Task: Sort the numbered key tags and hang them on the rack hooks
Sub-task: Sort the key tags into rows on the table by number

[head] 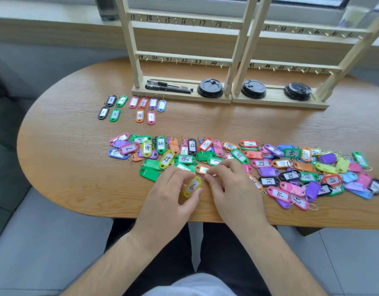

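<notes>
The left hand [169, 197] holds one yellow tag [191, 186] over the near edge of the table [66, 146]. The thumb and curled fingers pinch its long sides. The tag is smooth, shiny plastic with round ends. It has a white paper strip inside with a hand-drawn number that looks like a 6.

The right hand [231, 189] is just beside it. Its bent fingertips rest on an orange tag [203, 169] at the near edge of the pile. I cannot tell if they pinch it or only touch it.

The pile of tags [248, 165] is a long, messy heap across the middle of the table, going from the middle to the right. The tags are pink, green, purple, blue, orange, yellow, red and black. Many have thin wire rings on one end, and some lie on top of others.

Farther away on the left, ten sorted tags [133, 107] lie flat in two neat rows, not touching the pile.

The table is brown wood with fine lines in it, and its left end is round.

At the far side stand two pale wooden racks, the left rack [184, 57] and the right rack [291, 65], side by side. Their bars have black numbers and small gold hooks [221, 65]. Two black pens [169, 86] and three round black lids [210, 88] lie on the flat bases of the racks.
</notes>
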